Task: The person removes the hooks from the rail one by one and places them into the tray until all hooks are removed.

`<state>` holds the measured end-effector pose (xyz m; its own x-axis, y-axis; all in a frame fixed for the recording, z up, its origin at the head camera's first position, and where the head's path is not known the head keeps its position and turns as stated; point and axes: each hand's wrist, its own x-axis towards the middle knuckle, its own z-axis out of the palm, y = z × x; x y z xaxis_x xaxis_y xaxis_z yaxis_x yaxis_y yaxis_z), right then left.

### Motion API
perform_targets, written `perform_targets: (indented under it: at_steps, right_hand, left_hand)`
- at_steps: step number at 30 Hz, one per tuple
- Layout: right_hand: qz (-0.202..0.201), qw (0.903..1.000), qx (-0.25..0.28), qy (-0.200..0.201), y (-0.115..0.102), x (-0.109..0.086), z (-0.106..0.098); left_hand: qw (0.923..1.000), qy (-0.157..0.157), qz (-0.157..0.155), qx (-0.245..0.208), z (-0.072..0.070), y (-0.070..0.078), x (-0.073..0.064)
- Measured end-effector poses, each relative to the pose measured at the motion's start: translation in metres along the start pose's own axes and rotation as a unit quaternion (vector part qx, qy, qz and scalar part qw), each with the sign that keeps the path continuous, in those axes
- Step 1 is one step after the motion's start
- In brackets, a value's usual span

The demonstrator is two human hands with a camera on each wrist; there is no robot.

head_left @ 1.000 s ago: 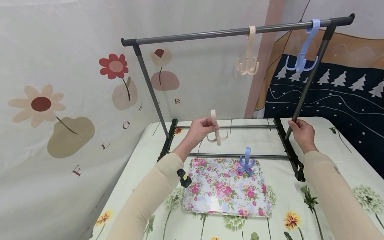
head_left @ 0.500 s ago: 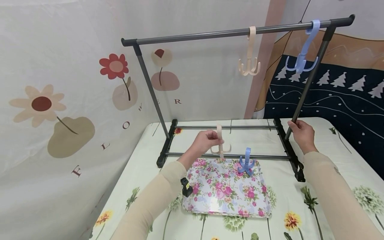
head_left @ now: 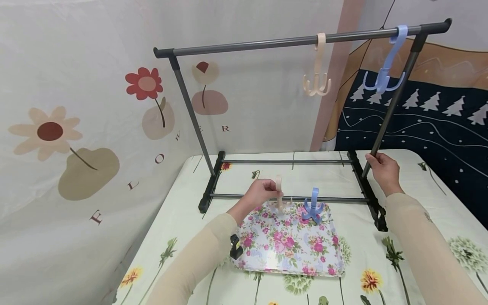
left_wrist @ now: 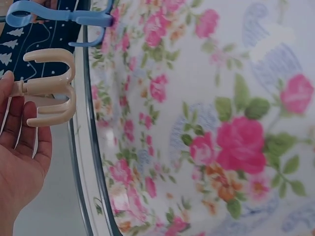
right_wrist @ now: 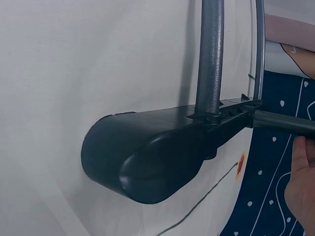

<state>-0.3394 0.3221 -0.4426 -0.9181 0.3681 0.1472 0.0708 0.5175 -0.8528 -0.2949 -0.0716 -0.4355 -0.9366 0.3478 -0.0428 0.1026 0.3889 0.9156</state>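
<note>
My left hand (head_left: 262, 192) pinches a beige multi-prong hanger hook (head_left: 279, 186) by its stem, prongs downward, over the far edge of the floral tray (head_left: 282, 241). Whether the prongs touch the tray, I cannot tell. In the left wrist view, the hook's curved prongs (left_wrist: 71, 88) show beyond the fingertips. A blue hanger hook (head_left: 314, 206) stands prongs-down on the tray, to the right. My right hand (head_left: 386, 170) grips the lower right post (head_left: 389, 103) of the dark metal rack. In the right wrist view, that hand (right_wrist: 301, 184) is partly cut off at the edge.
From the rack's top bar (head_left: 248, 45) hang another beige hook (head_left: 317, 67) and another blue hook (head_left: 386, 63), both toward the right. Black feet (head_left: 207, 197) and two low crossbars (head_left: 259, 161) form its base on the flowered tablecloth (head_left: 171, 262). Printed curtains stand behind.
My left hand has lowered the beige hook from above the rack's base toward the tray's far edge, moving slightly right. The right hand stays on the post.
</note>
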Motion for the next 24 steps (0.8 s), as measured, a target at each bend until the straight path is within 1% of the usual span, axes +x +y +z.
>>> perform_targets:
  at_steps: [4,9,15,20,24]
  right_hand:
    - [-0.001,1.0000,0.000,0.000,0.000,0.000,0.001]
    - [-0.003,1.0000,-0.002,0.001,0.001,0.000,0.001]
    - [-0.001,1.0000,-0.001,0.000,0.001,0.000,0.001]
    - [0.002,1.0000,0.000,-0.002,0.002,0.002,0.001]
    - [0.005,1.0000,0.001,-0.005,0.003,0.003,0.001]
  left_hand:
    - [0.9998,-0.002,0.002,0.019,-0.002,-0.005,-0.002]
    - [0.9990,-0.003,-0.003,0.045,-0.003,-0.010,-0.003]
    - [0.9984,-0.009,0.002,0.056,-0.006,-0.016,-0.003]
    - [0.9980,-0.013,-0.006,0.062,-0.008,-0.020,-0.003]
    - [0.9973,-0.021,-0.011,0.070,-0.009,-0.023,-0.005]
